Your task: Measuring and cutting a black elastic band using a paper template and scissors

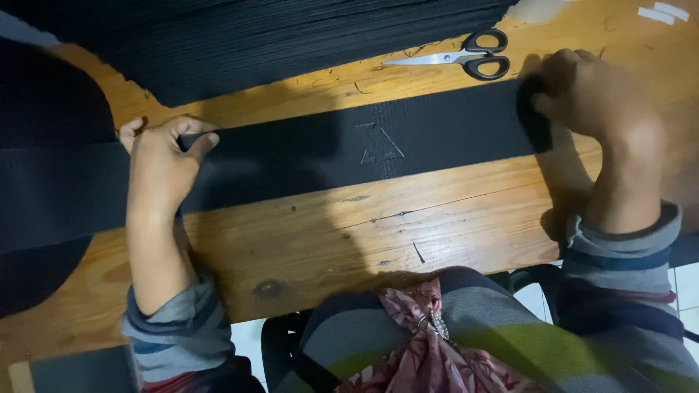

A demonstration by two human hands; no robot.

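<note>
Head view shows one black fabric strip (349,149) lying across the wooden worktop (349,240), its long axis running left to right between both hands. Left hand (164,164) pinches its upper edge; right hand (582,94) is closed around the strip's right end. One pair of scissors (466,58) lies beyond, nearer the right hand.

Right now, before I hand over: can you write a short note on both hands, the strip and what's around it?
Left hand: fingers pinching the far edge of the black strip, pressing it on the wooden table.
Right hand: closed on the strip's right end, which is folded over.
Strip lies flat between the hands, pale stitched marks at mid-length.
Scissors lie untouched beyond the strip, beside a stack of black material.
Nothing cut that I can see.
</note>
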